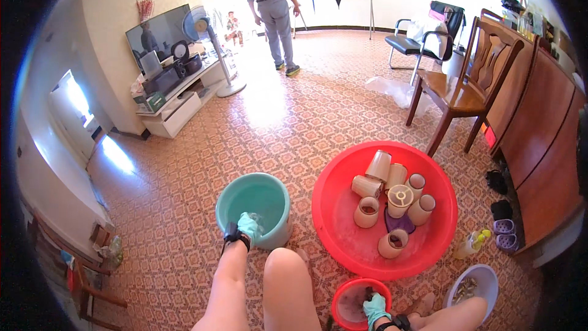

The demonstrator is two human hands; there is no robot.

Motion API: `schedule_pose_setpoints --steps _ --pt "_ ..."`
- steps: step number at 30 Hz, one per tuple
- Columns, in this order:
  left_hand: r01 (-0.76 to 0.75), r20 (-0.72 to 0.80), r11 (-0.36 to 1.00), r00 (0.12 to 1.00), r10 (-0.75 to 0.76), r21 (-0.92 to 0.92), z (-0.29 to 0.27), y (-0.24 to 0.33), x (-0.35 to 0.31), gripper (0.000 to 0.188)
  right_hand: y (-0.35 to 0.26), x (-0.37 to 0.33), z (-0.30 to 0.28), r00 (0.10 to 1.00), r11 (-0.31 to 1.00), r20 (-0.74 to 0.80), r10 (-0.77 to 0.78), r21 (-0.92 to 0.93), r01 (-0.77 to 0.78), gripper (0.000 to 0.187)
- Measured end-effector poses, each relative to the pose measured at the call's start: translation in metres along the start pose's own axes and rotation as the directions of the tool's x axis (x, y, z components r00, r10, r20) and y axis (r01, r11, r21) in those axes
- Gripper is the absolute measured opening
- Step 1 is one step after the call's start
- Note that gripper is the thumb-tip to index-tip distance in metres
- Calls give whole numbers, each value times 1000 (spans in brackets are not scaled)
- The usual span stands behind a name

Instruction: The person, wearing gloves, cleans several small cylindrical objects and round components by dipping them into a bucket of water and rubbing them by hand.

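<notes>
My left hand point(248, 226), in a mint-green glove, reaches into a teal bucket point(228, 191) of water. The water is stirred up around its fingers, which are hidden. My right hand point(375, 310), gloved alike, is down in a small red basin point(336, 297) with cloudy water. Its fingers are closed by a small dark object point(369, 292) whose kind I cannot make out. Beyond it sits a large red basin point(334, 233) holding several small beige lampshades point(400, 196), some upright and some on their sides. A purple cloth point(401, 223) lies among them.
Right of my knees stand a pale basin point(487, 276) with brown pieces and a yellow-capped bottle point(473, 244). Purple clogs point(506, 234) and a wooden chair point(453, 95) stand farther right. Another person point(272, 15) stands far off, near a fan point(214, 49) and a television point(160, 34).
</notes>
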State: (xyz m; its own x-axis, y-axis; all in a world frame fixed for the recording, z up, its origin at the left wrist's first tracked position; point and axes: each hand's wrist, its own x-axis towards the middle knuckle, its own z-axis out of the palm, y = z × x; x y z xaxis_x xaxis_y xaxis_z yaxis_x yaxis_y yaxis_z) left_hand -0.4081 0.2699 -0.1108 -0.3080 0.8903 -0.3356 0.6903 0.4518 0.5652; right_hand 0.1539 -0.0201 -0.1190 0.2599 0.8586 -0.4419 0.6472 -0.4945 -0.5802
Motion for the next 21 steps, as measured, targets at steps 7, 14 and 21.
schedule_pose_setpoints --steps 7,14,21 --pt "141 40 988 989 -139 -57 26 12 -22 19 -1 8 2 998 987 42 40 -159 -33 43" --pt "119 34 960 993 -114 -252 9 53 -52 19 -8 17 1 983 969 182 35 -247 11 41" --pt "-50 61 877 994 90 -478 -23 186 -96 19 -11 24 7 953 949 303 7 -302 89 39"
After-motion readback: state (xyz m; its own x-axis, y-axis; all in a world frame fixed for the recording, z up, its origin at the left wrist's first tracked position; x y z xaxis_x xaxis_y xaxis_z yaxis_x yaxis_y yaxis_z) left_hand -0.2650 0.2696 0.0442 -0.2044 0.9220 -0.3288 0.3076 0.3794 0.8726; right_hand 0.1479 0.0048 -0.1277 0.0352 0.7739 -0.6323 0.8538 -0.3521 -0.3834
